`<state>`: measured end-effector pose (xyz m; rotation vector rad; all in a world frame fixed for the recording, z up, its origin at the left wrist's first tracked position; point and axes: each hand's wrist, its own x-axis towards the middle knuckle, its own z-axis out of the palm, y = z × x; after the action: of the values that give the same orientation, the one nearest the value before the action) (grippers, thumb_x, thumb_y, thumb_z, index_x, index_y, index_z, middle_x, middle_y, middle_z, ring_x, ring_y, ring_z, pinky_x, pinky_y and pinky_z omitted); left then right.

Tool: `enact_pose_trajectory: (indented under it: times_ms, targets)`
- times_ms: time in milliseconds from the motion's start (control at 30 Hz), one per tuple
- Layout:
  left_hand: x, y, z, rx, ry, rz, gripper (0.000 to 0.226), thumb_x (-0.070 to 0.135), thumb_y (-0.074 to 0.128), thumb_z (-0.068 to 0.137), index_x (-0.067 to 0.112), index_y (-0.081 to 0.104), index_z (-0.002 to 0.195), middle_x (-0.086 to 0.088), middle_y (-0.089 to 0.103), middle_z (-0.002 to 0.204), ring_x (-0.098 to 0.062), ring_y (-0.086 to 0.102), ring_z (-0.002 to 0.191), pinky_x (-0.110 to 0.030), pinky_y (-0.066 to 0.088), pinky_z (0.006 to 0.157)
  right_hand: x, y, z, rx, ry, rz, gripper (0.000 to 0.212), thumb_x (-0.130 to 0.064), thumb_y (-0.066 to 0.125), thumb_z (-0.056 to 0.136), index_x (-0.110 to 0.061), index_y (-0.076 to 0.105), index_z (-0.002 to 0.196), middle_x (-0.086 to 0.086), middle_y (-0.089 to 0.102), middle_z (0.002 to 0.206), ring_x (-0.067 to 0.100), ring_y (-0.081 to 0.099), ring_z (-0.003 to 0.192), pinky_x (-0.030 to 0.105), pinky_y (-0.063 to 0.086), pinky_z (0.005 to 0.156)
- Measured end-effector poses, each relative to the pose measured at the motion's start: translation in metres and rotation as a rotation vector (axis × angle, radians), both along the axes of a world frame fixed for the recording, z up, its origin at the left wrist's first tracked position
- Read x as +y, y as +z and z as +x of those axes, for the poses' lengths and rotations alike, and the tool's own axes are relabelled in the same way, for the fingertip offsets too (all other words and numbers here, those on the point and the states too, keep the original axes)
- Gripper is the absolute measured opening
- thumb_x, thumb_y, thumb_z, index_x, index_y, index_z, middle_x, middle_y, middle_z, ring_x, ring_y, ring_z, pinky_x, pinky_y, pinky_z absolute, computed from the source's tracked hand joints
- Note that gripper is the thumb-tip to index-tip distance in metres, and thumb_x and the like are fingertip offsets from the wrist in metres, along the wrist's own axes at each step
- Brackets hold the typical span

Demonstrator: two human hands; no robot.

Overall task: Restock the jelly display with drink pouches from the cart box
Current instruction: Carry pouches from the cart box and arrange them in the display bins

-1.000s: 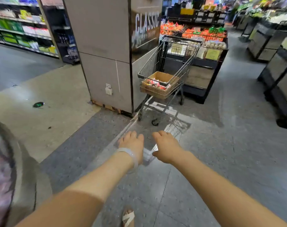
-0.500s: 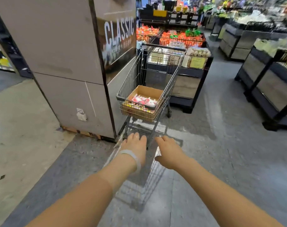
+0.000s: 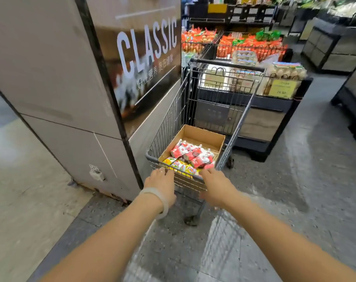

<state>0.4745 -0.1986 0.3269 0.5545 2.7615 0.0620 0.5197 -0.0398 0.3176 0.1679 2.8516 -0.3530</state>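
Cardboard box (image 3: pixel 203 137): sits low in the cart (image 3: pixel 232 127), open on top so you can just grab from above.
Drink pouches (image 3: pixel 191 156): red and yellow, piled at the box's near end, closest to the cart's front rim.
Left hand (image 3: pixel 160 183): at that front rim, fingers reaching out, nothing held; contact's hard to call.
Right hand (image 3: pixel 215 185): same rim, fingers loose and apart, empty.
My guess: about to dig into the pouches.

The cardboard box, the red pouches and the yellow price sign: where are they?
cardboard box (image 3: pixel 208 137): head view, bare inner back wall.
red pouches (image 3: pixel 193 153): head view, middle of the pile.
yellow price sign (image 3: pixel 282 88): head view, sign's centre.
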Motion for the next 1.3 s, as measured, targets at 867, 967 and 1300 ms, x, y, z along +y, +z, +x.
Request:
enact_pose_trajectory:
  times_ms: [867, 967, 1300]
  targets:
    - [0.136, -0.257, -0.418, -0.504, -0.037, -0.230, 0.044, 0.024, 0.058, 0.085, 0.012, 0.048, 0.127, -0.009, 0.055, 0.129, -0.030, 0.053, 0.118, -0.033, 0.043, 0.096, 0.122, -0.255, -0.350, -0.526, -0.531, -0.433, 0.055, -0.026, 0.062, 0.086, -0.008, 0.042, 0.134, 0.014, 0.051, 0.135, 0.029, 0.049, 0.124, 0.032, 0.040, 0.097]
    - [0.134, -0.301, -0.423, -0.520, 0.084, -0.256, 0.047, 0.024, 0.058, 0.087, 0.010, 0.046, 0.129, -0.014, 0.046, 0.135, -0.030, 0.046, 0.125, -0.032, 0.039, 0.101, 0.118, -0.302, -0.347, -0.646, -0.775, -0.589, 0.056, -0.031, 0.062, 0.086, -0.006, 0.045, 0.134, 0.011, 0.052, 0.136, 0.025, 0.051, 0.122, 0.026, 0.041, 0.094]
    - [0.145, -0.361, -0.408, -0.563, 0.471, -0.307, 0.044, 0.027, 0.032, 0.097, 0.012, 0.045, 0.137, -0.012, 0.038, 0.141, -0.031, 0.032, 0.130, -0.038, 0.034, 0.102, 0.072, -0.374, -0.335, -0.594, -1.378, -0.768, 0.079, -0.043, 0.063, 0.085, 0.004, 0.031, 0.140, 0.020, 0.044, 0.141, 0.034, 0.044, 0.129, 0.035, 0.039, 0.104]
